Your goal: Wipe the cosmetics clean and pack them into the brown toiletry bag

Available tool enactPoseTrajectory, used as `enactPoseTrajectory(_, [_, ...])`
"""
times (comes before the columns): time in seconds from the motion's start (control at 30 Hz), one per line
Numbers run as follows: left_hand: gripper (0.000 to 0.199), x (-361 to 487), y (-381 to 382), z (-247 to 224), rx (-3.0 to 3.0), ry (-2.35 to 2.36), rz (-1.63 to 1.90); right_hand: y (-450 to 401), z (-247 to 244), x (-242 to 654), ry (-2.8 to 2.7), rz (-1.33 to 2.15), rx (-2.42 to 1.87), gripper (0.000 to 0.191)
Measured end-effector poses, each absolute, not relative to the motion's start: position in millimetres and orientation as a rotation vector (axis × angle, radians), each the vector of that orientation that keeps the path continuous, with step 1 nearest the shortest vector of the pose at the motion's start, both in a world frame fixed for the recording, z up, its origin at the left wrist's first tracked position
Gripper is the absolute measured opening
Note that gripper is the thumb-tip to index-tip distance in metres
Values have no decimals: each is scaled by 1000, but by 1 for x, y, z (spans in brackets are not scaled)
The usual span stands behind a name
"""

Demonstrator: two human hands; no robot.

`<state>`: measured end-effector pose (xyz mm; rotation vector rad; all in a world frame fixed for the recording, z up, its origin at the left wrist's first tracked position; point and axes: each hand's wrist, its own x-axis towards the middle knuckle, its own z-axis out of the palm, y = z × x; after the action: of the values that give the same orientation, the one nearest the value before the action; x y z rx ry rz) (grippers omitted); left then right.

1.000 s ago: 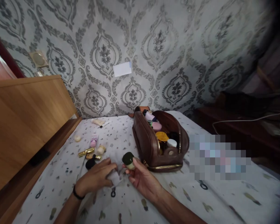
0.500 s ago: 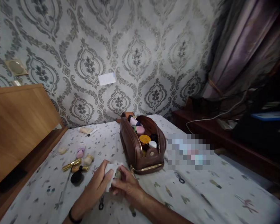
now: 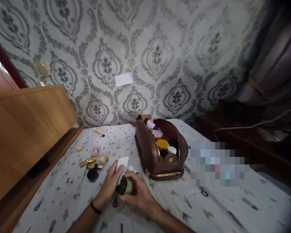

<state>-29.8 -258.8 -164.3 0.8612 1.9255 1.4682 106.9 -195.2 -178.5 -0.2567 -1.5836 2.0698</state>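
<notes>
My left hand (image 3: 111,183) is closed on a crumpled white tissue (image 3: 122,163). My right hand (image 3: 140,194) grips a small dark green jar (image 3: 124,186) with a pale label, its fingers and thumb around the side. The jar is tilted, and the tissue lies against or just beside it. Just beyond my hands stands a brown leather toiletry bag (image 3: 149,166), unzipped at the top. Inside it are an amber jar lid (image 3: 163,144), a white-capped jar (image 3: 172,150), a pink round item (image 3: 157,134) and other containers.
Left on the patterned sheet lie gold tubes (image 3: 87,161), a black round item (image 3: 92,174), a small cream jar (image 3: 103,159), a purple-and-pink tube (image 3: 95,149) and a beige tube (image 3: 100,130). A wooden panel (image 3: 36,119) borders the left side; a blurred-out patch (image 3: 218,164) is on the right.
The view has swung left, so everything sits further right in the picture. In my right hand the jar has turned and shows more of its dark end, while the tissue has shifted off it.
</notes>
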Motion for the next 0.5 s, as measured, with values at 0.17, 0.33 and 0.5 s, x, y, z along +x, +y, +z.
enactPoseTrajectory(0.17, [68,-26,-258,-158,733,1896,1452,-194,-175,107,-1563,2025,-314,56])
enactPoseTrajectory(0.33, [58,-21,-261,-144,943,1734,1428,-193,-178,107,-1546,1949,-435,52])
enactPoseTrajectory(0.5, [56,-14,-264,-127,1055,1656,1360,-191,-182,108,-1683,1712,-472,47])
